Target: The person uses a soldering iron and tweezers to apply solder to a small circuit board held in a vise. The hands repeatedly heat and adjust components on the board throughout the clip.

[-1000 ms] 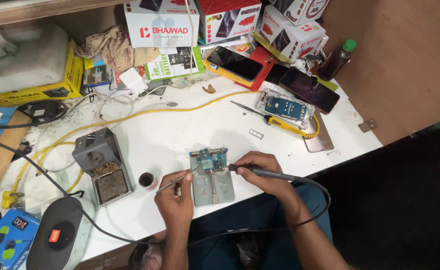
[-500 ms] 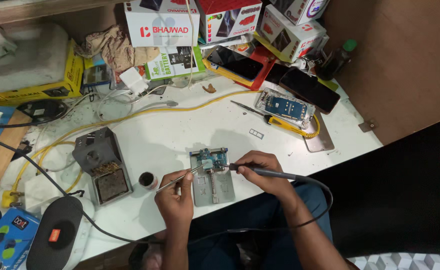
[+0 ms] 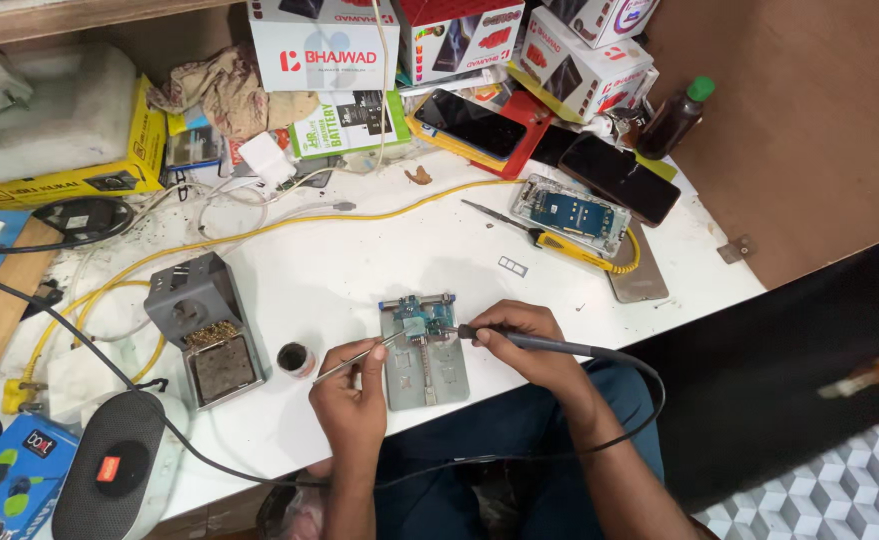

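Two hands work together: my left hand (image 3: 352, 392) pinches tweezers (image 3: 360, 357), my right hand (image 3: 516, 338) grips the soldering iron (image 3: 530, 342) over the circuit board (image 3: 422, 316) (clamped mid-tabletop); I keep both steady.

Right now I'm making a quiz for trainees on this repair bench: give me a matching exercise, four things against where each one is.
Things:
1. soldering iron
2. tweezers
3. bottle
4. speaker

Places:
A. far right corner of the table, beside the boxes
B. in the left hand
C. near left edge of the table
D. in the right hand, tip at the board in the holder

Pairs: 1-D, 2-B, 3-A, 4-C
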